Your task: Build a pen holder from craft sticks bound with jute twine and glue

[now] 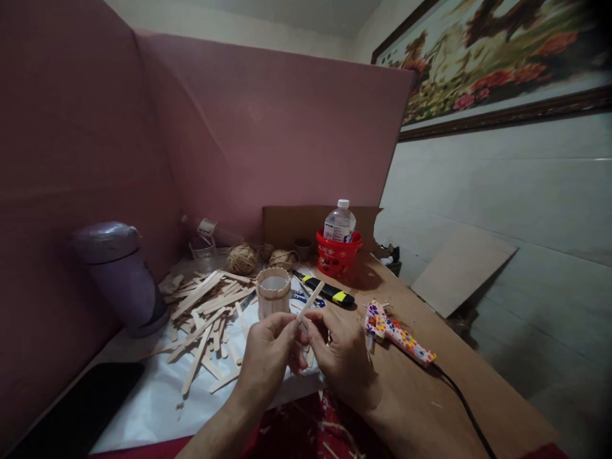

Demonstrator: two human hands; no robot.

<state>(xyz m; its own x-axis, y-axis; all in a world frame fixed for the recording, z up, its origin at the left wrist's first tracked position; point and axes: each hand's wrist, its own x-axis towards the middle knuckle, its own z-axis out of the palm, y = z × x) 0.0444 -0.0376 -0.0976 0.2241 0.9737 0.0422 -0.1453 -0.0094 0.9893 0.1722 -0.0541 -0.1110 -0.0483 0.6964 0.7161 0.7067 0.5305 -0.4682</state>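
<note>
Between my two hands is a wooden craft stick (312, 299), tilted with its upper end pointing up and right. My left hand (270, 350) pinches its lower part between thumb and fingers. My right hand (342, 347) is closed on the same stick from the other side; its fingertips are partly hidden. Just beyond my hands stands a round cup (273, 296) ringed with upright craft sticks. Left of it, a loose heap of craft sticks (205, 312) lies over a white sheet (138, 408).
Behind the cup are twine balls (241, 259), a yellow-black utility knife (329, 291) and a red bucket (337, 255) holding a plastic bottle (340, 223). A flowered glue gun (396, 335) with a cord lies right. At left are a purple tumbler (122, 280) and a dark flat object (81, 408).
</note>
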